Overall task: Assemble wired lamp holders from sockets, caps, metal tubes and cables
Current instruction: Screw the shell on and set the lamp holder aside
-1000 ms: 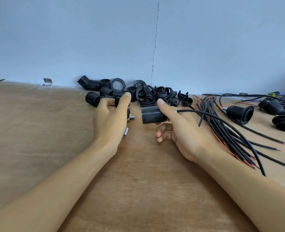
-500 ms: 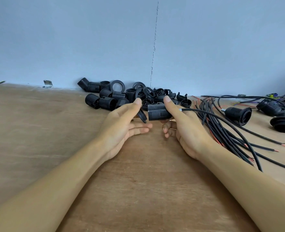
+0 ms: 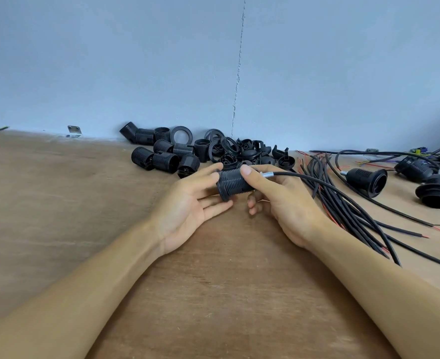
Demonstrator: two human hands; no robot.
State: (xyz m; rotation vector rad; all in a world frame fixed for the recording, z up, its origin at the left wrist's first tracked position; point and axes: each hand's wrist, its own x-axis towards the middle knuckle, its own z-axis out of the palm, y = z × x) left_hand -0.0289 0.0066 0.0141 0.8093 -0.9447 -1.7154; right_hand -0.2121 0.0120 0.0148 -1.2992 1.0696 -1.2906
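Grip: right hand (image 3: 286,203) clasps the black threaded socket (image 3: 235,183), thumb pressed on top and fingers curled beneath; the hold is closed round the body.
Socket position: lifted just above the table (image 3: 58,203), lying sideways between the two hands, in front of the parts pile.
Tube and cable: a short metal tube (image 3: 267,174) projects from the socket's right end; one black cable (image 3: 317,183) runs out of it and trails right toward the cable bundle (image 3: 343,203).
Ring: a wider ring (image 3: 223,189) sits at the socket's left end; whether it is threaded fully home cannot be told.
Left hand: left hand (image 3: 188,203) lies palm up, fingers nearly straight, thumb tip and fingertips touching the ring end — a light contact, not a closed hold.
Forearms: both reach forward from the near edge and converge on the socket; wrists are low, close to the table.
Done, as judged: this unit carries socket, tube and cable. A wired holder (image 3: 366,178) and a second holder (image 3: 437,193), each with a tube fitted, lie at the far right; further ones behind them are partly cut off.
Left, as judged: seat or tighten the ring on this unit, then repeat — loose sockets (image 3: 162,158), rings and caps (image 3: 239,151) and many unused cables remain.
Stock location: loose parts lie against the wall (image 3: 136,60), just beyond the hands; the cable bundle lies just right of the right hand.
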